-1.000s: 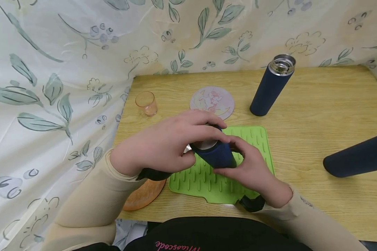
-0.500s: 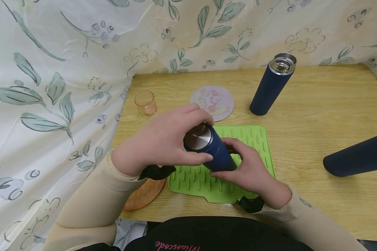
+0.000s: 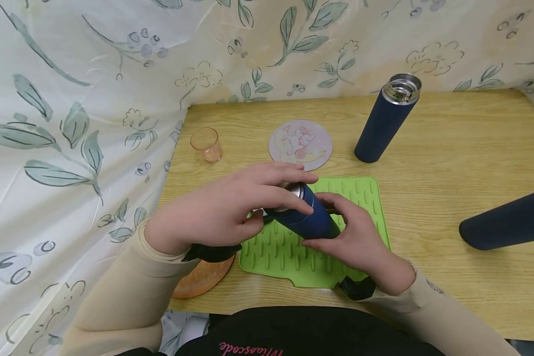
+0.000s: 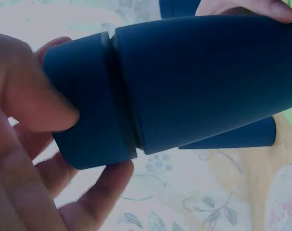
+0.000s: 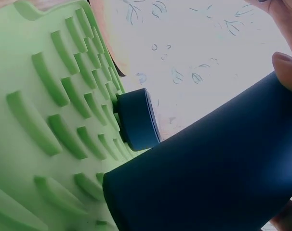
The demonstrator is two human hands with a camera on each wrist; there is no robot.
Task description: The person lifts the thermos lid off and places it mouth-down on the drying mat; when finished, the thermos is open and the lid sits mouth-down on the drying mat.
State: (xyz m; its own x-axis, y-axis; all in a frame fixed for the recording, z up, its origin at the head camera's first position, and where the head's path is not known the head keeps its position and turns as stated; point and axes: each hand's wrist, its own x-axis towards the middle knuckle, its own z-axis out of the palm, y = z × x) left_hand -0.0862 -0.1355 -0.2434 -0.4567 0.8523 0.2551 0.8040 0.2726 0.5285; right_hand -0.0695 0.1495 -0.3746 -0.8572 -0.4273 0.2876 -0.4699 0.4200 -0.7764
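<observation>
My right hand (image 3: 360,237) grips the lower body of a dark blue thermos bottle (image 3: 318,222), held tilted over the green ridged mat (image 3: 353,190). At its top, my left hand (image 3: 236,202) holds the bottle's blue lid (image 4: 88,101) between thumb and fingers. In the left wrist view a narrow, slightly uneven gap runs between lid and body. The silver lid top is partly covered by my left fingers in the head view. On the mat's edge rests another blue lid (image 5: 139,120), plain in the right wrist view but mostly hidden under my left hand in the head view.
An uncapped blue thermos (image 3: 384,126) stands at the back, its steel mouth showing. Another dark blue bottle (image 3: 507,220) is at the right edge. A pink glass (image 3: 206,146), a round patterned coaster (image 3: 300,143) and an orange-brown round board (image 3: 204,277) lie around the mat.
My left hand's fingers have shifted around the lid, uncovering its silver top half a second ago and now partly covering it again. The right hand keeps its grip on the bottle.
</observation>
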